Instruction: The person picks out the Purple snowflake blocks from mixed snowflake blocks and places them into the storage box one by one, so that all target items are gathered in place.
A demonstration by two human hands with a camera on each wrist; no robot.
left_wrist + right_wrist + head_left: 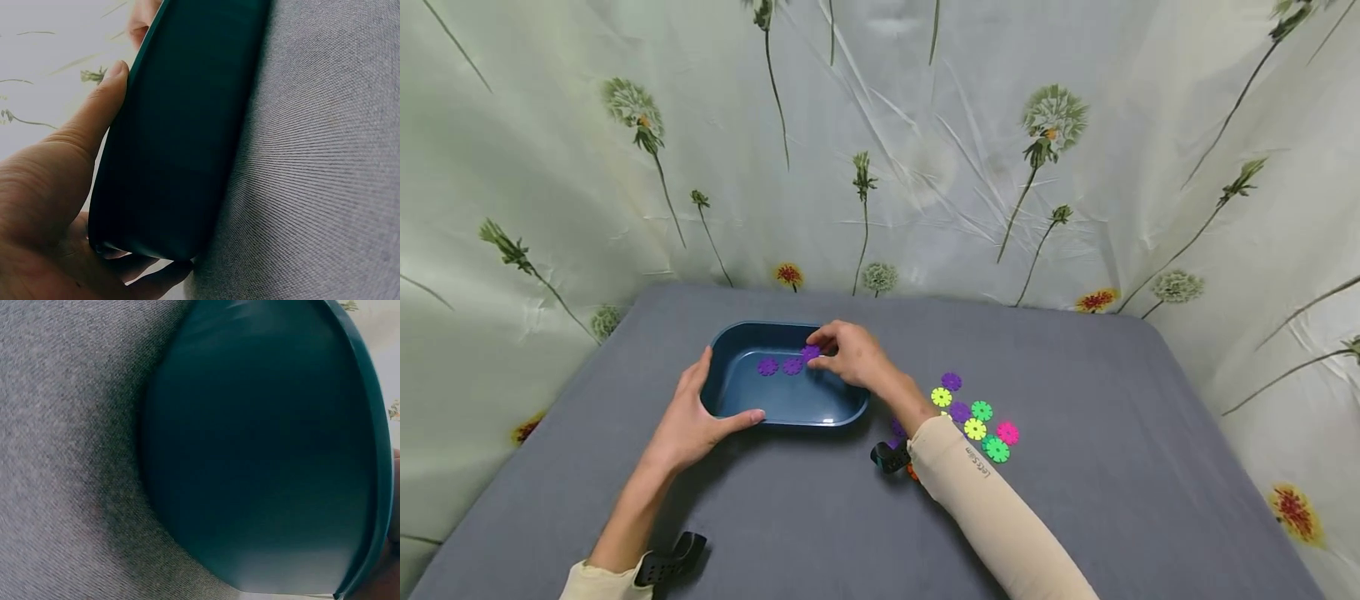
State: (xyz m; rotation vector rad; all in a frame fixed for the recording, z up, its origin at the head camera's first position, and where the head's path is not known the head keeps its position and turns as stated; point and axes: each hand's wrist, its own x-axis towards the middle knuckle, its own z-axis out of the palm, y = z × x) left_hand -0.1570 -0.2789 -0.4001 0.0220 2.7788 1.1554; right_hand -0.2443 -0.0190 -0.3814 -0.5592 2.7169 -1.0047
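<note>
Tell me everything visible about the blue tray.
The blue tray is a rounded rectangle with raised walls and a thin rim, glossy like plastic. It appears to rest upright on the grey table, left of centre in the head view. Two purple discs lie inside. The left hand grips its left end; the right hand reaches inside, pinching another.

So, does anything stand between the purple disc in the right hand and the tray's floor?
Nothing visible does: the right hand holds the purple disc over the tray, right of two other discs lying in it.

The left hand (691, 421) grips, thumb (743, 420) outstretched; the right fingers (827, 332) pinch.
</note>
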